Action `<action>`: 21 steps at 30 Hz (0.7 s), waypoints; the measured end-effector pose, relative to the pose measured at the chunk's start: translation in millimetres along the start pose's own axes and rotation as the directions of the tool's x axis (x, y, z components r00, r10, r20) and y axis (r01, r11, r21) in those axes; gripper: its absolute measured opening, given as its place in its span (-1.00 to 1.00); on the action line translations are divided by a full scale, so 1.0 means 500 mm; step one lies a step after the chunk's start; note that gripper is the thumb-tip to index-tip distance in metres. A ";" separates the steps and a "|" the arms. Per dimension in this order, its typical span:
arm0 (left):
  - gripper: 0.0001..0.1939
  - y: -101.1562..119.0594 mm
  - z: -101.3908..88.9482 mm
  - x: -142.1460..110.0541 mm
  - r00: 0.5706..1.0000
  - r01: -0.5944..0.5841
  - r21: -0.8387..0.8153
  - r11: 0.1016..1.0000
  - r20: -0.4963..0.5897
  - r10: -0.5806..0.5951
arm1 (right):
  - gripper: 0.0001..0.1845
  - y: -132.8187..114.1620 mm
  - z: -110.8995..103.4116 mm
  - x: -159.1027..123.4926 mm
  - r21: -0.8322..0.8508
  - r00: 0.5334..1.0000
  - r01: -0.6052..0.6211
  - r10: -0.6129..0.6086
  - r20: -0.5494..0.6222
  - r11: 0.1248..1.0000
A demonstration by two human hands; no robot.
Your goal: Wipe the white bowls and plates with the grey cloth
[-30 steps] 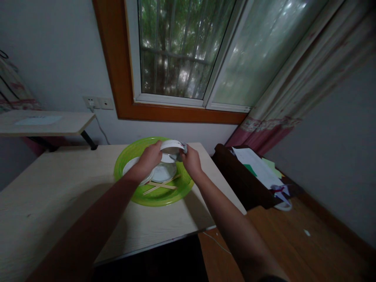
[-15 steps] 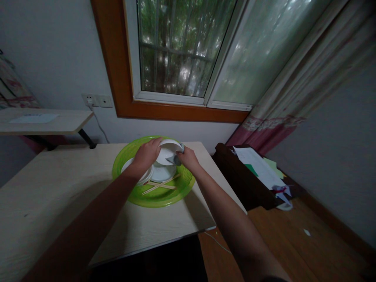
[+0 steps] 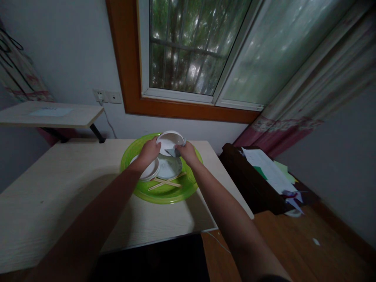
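White bowl [image 3: 169, 138] is held between left grip [image 3: 150, 151] and right grip [image 3: 187, 152], grey cloth [image 3: 174, 152] inside.

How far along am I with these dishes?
Nothing visibly proves any piece finished. In hand is the white bowl, gripped by your left hand, while your right hand holds what looks like a grey cloth against it, so that's underway. The white plate, stacked white dishes and chopsticks lie in the green basin; I can't tell whether they're done or left.

Through my feed, a barred window [image 3: 194, 51] framed in orange-brown wood admits dim daylight above the table's [image 3: 73, 172] far edge. Pink-hemmed curtains [image 3: 308, 90] hang beside it, over wooden flooring [image 3: 282, 243].
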State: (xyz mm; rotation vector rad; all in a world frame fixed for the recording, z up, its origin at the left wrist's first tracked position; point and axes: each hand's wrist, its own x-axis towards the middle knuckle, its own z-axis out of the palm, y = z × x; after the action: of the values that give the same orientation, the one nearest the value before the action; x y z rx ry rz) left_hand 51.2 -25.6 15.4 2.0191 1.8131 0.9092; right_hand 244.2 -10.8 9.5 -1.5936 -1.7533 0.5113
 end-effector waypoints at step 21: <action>-0.47 -0.002 0.008 -0.016 0.993 -0.108 0.107 0.988 -0.040 0.113 | -0.51 -0.007 -0.004 -0.031 -0.096 0.974 0.176 -0.188 -0.126 0.980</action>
State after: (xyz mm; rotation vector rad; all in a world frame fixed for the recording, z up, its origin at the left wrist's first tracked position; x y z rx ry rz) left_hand 52.6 -32.4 9.5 2.2000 1.8235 0.9155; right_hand 243.2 -26.7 9.5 -1.4691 -1.8160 0.2382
